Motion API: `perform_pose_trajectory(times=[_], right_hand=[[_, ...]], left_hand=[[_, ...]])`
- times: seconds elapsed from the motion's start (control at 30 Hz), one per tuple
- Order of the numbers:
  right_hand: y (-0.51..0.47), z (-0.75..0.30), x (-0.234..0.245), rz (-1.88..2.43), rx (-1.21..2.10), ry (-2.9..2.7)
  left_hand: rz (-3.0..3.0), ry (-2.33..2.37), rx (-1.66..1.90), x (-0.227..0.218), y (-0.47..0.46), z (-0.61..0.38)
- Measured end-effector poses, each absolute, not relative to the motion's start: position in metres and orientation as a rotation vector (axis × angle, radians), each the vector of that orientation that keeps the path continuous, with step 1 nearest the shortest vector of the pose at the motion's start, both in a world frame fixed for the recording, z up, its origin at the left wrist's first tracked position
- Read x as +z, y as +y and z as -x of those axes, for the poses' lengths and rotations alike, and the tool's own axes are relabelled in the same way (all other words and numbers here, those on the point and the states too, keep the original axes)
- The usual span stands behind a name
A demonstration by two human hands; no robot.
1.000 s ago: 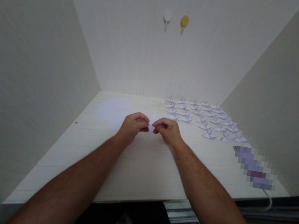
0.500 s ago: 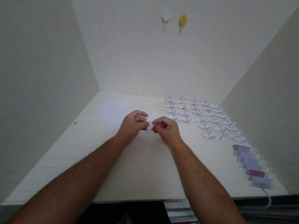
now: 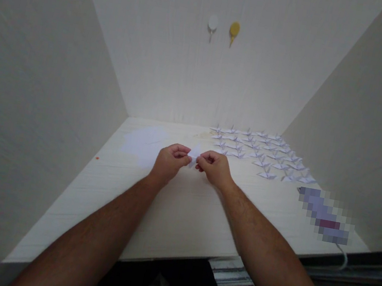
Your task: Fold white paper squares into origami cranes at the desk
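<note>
No lettering, label, brand, number or sign can be read, and the pixelated object [image 3: 323, 218] on the worktop [image 3: 184, 221], to the right of the fingers [image 3: 212, 155], is masked beyond reading.

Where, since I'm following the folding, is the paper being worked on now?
In the head view, the folded paper is near the centre, held between the left hand and the right hand, left of the paper cranes.

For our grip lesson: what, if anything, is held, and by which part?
A folded paper, pinched at either side by fingers of the left hand and right hand.
</note>
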State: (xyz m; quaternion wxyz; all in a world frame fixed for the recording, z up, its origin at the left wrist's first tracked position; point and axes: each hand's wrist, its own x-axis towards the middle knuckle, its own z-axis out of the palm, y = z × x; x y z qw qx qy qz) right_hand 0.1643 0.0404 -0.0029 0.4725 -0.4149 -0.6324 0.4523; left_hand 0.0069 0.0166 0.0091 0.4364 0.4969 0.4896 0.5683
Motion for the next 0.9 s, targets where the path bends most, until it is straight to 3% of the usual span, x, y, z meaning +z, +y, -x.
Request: perform_pose_trajectory(times=[0.47, 0.9], right_hand=[[0.04, -0.166, -0.009, 1.069, 0.746, -1.802], [0.04, -0.164, -0.003, 1.141, 0.79, -1.828]], left_hand=[[-1.403, 1.289, 1.294, 0.005, 0.02, -0.005], [-1.292, 1.419, 1.321, 0.004, 0.018, -0.013]])
